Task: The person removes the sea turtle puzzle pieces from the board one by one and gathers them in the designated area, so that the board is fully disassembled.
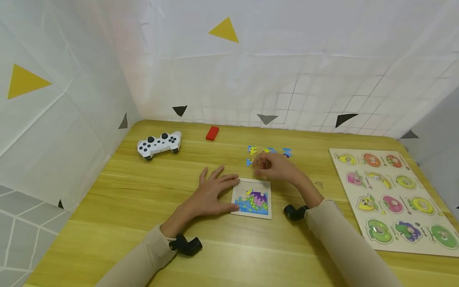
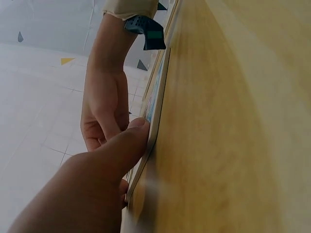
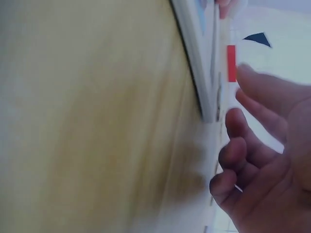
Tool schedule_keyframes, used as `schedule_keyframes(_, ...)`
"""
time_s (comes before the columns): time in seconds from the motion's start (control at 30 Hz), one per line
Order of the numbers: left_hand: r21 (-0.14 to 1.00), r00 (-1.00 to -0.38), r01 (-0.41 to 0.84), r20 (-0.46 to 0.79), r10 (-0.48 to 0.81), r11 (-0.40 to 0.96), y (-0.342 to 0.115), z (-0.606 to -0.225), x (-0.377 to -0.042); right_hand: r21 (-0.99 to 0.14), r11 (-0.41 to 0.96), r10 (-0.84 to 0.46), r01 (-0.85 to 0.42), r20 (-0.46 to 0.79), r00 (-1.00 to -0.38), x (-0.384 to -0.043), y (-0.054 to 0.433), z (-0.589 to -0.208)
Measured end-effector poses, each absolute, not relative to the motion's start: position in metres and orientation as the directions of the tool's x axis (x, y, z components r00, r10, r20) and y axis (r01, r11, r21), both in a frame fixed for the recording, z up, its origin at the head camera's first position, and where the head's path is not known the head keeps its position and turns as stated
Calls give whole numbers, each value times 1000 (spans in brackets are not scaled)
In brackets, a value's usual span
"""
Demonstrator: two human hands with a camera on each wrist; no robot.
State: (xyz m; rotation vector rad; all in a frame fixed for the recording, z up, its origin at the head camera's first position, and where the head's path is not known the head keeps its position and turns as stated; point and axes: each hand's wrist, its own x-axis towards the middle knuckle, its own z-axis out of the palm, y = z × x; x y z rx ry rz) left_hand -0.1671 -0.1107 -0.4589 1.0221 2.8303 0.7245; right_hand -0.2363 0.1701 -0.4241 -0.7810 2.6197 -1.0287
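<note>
With your left hand (image 1: 211, 194) spread against the tray (image 1: 251, 215) and right hand (image 1: 275, 165) loosely curled, pinch the loose pieces (image 1: 252, 150), probably light and stiff, by their edges.

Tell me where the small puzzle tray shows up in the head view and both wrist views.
Head: puzzle tray below and slightly right of centre.
Left wrist: puzzle tray nearly edge-on, slanting around the middle.
Right wrist: puzzle tray partly in view, at the top, right of centre.
Shared landmark: the right hand, visible in all three.
</note>
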Motion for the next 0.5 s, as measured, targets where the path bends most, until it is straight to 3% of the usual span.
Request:
schedule_keyframes(0.23, 436, -782, 591, 102, 615, 679, -110, -457, -166, -643, 580, -697, -500, -74, -713, -210, 168, -418)
schedule_keyframes(0.5, 423, -777, 601, 112, 619, 678, -110, -458, -167, -578, 543, -748, -609, -4, -664, -195, 168, -418)
